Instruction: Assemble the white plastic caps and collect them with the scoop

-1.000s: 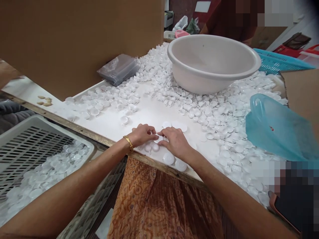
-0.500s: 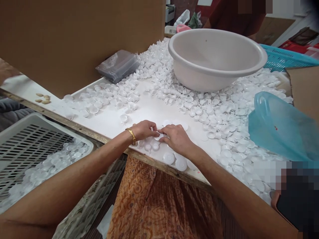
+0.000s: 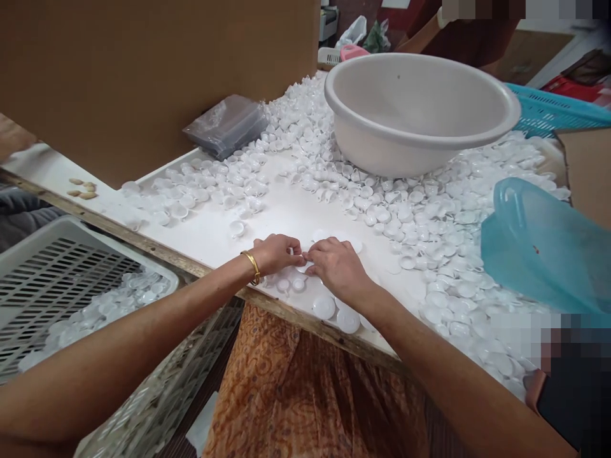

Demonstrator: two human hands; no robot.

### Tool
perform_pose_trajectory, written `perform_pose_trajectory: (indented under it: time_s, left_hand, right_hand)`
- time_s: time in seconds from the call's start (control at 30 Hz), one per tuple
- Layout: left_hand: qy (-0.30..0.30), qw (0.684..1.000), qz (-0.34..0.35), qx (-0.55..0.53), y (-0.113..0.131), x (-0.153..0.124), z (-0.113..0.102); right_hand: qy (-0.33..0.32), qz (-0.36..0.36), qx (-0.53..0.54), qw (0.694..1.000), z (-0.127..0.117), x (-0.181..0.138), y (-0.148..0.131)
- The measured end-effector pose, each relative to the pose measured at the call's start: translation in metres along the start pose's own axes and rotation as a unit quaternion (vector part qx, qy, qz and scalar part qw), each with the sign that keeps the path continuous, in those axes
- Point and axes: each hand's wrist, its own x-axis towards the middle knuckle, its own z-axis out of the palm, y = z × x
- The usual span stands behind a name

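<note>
My left hand (image 3: 275, 252), with a gold bangle on its wrist, and my right hand (image 3: 337, 264) meet fingertip to fingertip near the front edge of the white table (image 3: 210, 232). Both pinch together on a small white plastic piece (image 3: 303, 264) that is mostly hidden between the fingers. Several small white cups and round lids (image 3: 324, 306) lie under and just in front of my hands. A wide heap of the same white pieces (image 3: 420, 216) spreads over the table beyond them.
A large pale basin (image 3: 415, 108) stands at the back on the heap. A translucent blue tub (image 3: 539, 245) lies at right, a cardboard wall (image 3: 143, 70) at back left, a grey slotted crate (image 3: 62, 280) holding white pieces at left. Another person stands behind the basin.
The view has shifted slightly; my hands stay pressed together at the same spot, fingers working a little.
</note>
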Motion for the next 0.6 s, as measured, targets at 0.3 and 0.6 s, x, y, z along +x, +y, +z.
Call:
perform_pose_trajectory:
  time_s: [0.3, 0.6]
  left_hand:
    - [-0.004, 0.992, 0.052, 0.114, 0.001, 0.003, 0.002]
    - [-0.016, 1.000, 0.012, 0.014, 0.002, 0.017, -0.006]
  right_hand:
    - [-0.006, -0.016, -0.012, 1.000, 0.003, 0.002, 0.004]
    - [-0.025, 0.014, 0.046, 0.999, -0.024, -0.001, 0.002]
